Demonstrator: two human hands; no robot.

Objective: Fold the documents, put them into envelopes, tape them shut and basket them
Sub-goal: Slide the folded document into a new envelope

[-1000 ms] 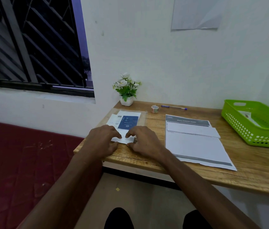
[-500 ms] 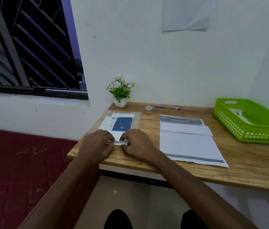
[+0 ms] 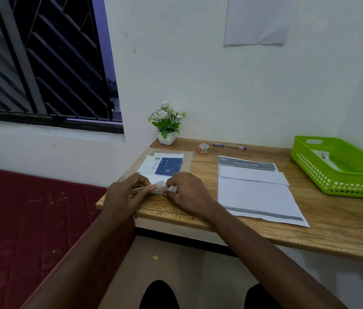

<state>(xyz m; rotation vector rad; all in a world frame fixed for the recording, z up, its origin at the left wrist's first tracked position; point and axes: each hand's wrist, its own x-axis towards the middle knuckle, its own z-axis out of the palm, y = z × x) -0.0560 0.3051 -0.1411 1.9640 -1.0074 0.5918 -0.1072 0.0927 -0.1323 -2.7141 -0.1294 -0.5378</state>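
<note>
My left hand (image 3: 126,194) and my right hand (image 3: 186,190) both pinch a small white folded paper (image 3: 159,187) at the near left corner of the wooden table (image 3: 332,226). The paper's near edge is lifted off the table between my fingertips. Just beyond it lie white and blue envelopes (image 3: 165,166) on a clear plastic sleeve. A stack of printed documents (image 3: 254,188) lies to the right of my hands. A tape roll (image 3: 204,148) stands at the back. The green basket (image 3: 341,181) at the far right holds a white envelope.
A small potted white flower (image 3: 167,123) stands in the back left corner against the wall. A blue pen (image 3: 229,146) lies beside the tape roll. A red mattress (image 3: 31,219) lies left of the table, below a barred window.
My hands drew slightly toward the table's front edge and lifted the paper's near edge, which lay flat under my fingers before. The camera shifted a little to the right.
</note>
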